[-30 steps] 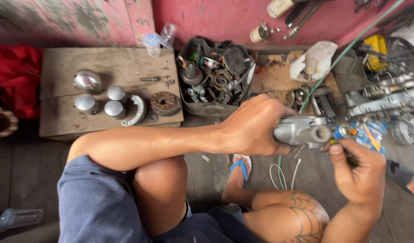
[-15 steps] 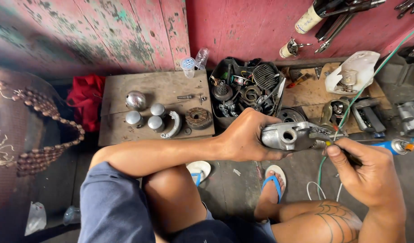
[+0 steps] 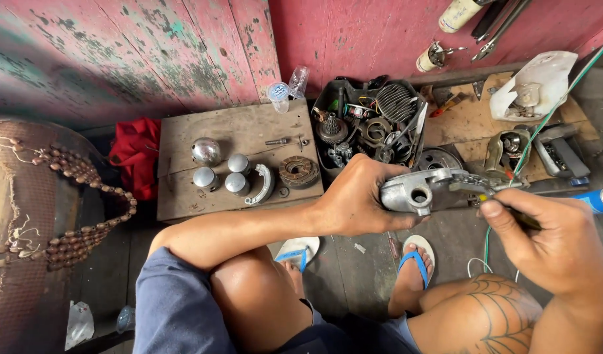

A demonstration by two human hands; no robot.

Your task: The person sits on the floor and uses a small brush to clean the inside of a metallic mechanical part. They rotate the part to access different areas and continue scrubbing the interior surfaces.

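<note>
A pink-painted plank wall (image 3: 183,46) is standing behind everything, and a wooden board (image 3: 236,131) is lying on the floor before it, carrying a chrome dome (image 3: 206,151), three small grey caps (image 3: 238,163), a curved shoe piece (image 3: 263,185) and a rusty round drum (image 3: 299,172). Just right of the board, a black tub (image 3: 370,121) is brimming with gears, springs and scrap parts.

The person is crouching, and the left hand (image 3: 357,196) is wrapping closed around the near end of a grey cast metal housing (image 3: 423,190), holding it in the air above a blue sandal (image 3: 416,259). The right hand (image 3: 554,246) is pinching narrow around a thin dark tool (image 3: 511,213) whose tip is meeting the housing's far end beside a green hose (image 3: 544,111).

Judging from the one-handed grip, the housing could be twisting loose if the tool presses hard, and the tip could be slipping toward the left fingers.

A blue spray can (image 3: 593,200) is lying at the right edge; a cream-coloured cylinder (image 3: 457,13) is hanging on the wall; a clear cup with a blue label (image 3: 278,95) is standing by the wall
</note>
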